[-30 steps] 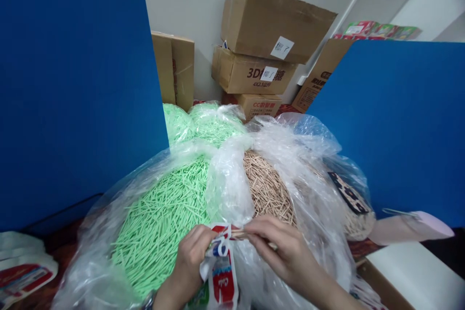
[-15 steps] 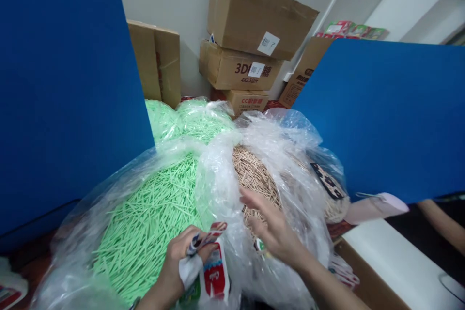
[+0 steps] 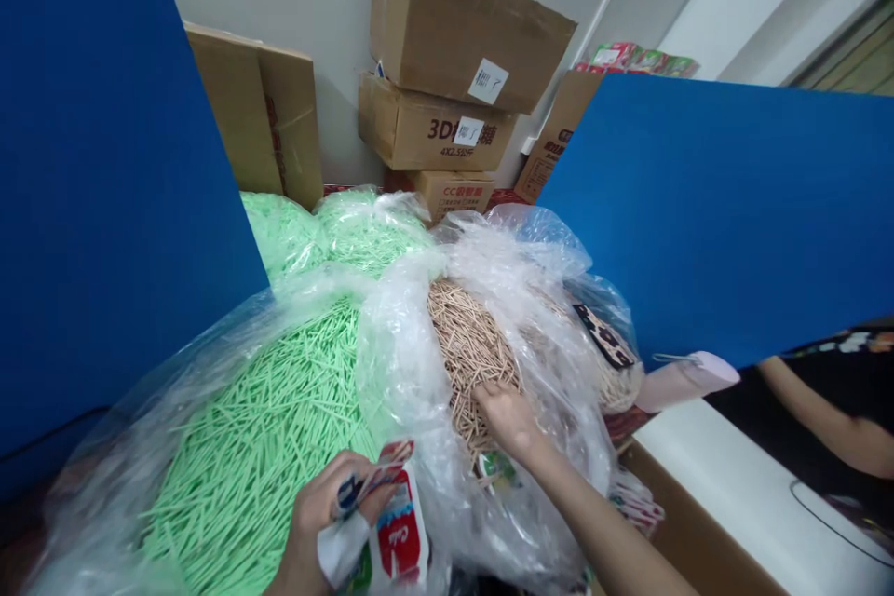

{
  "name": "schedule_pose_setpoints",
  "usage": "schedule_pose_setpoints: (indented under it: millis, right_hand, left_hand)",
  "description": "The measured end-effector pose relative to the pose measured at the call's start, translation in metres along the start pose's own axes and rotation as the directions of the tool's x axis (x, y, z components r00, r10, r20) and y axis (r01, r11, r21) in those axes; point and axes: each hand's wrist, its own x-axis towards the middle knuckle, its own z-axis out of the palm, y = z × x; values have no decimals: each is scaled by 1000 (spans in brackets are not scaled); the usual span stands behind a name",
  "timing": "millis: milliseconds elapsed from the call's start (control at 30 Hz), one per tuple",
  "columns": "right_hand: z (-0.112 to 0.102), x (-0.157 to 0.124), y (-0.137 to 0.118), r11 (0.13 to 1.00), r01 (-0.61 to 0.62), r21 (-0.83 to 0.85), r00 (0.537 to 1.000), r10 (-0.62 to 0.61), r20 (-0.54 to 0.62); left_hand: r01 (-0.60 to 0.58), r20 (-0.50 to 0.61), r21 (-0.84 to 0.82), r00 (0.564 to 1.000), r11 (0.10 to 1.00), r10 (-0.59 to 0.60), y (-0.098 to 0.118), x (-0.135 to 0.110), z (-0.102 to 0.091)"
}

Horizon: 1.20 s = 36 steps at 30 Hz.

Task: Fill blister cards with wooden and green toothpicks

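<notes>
My left hand (image 3: 322,510) grips a small printed packet (image 3: 391,535), red, white and blue, low in the view. My right hand (image 3: 507,414) reaches into a clear plastic bag (image 3: 545,298) and its fingers curl down among a heap of tan wooden sticks (image 3: 465,349). Left of that, another clear bag holds a big pile of green sticks (image 3: 258,456). More bagged green sticks (image 3: 328,228) lie behind.
Blue divider panels stand at left (image 3: 104,186) and right (image 3: 726,205). Cardboard boxes (image 3: 447,84) are stacked against the back wall. Another person's arm (image 3: 817,414) shows at the right past a white surface (image 3: 740,494). A pink object (image 3: 688,379) lies under the right panel.
My right hand left the packet and moved forward into the tan sticks. The left hand kept hold of the packet. The camera swung right, bringing another person's arm into view.
</notes>
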Motion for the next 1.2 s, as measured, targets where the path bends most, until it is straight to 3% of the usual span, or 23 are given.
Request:
schedule_pose_setpoints:
  millis: [67,233,500,600,667,733,800,867,933,1033,1200]
  right_hand:
    - [2,3,-1,999,16,-44,1000,-16,13]
    - [0,3,0,994,64,-86,998,-63,20]
    - [2,7,11,995,93,-24,996,-93,10]
    - [-5,4,14,976,81,203,989,-53,-137]
    - [-20,-5,3,844,116,523,954,52,-296]
    - [-44,-19,-20,565,206,799,902,207,-379]
    - [-71,-34,-50,293,319,901,869,289,-402]
    - [-94,-47,-78,137,447,884,848,249,-468]
    - [-107,-55,-100,76,565,822,796,211,-567]
    - [-109,-57,-117,66,656,752,740,142,-658]
    - [-97,-50,-122,182,708,682,702,-84,-707]
  left_hand:
    - [-123,57,11,991,992,122,1,-1,-5]
    - [-296,18,-6,955,955,296,0,-11,-14]
    - [-288,17,-53,957,956,289,5,-16,-17]
    - [-177,18,-62,984,982,179,7,-15,-19]
    - [-148,22,-62,989,987,149,6,-15,-19]
    - [-175,30,-54,984,983,177,6,-14,-16]
    - [-197,32,-32,980,980,198,7,-12,-12]
    - [-203,47,-11,978,979,203,8,-10,-8]
    - [-208,73,-4,975,978,208,9,-8,-5]
    - [-188,109,4,976,982,187,9,-9,-6]
    - [-102,140,10,985,995,99,5,-14,-13]
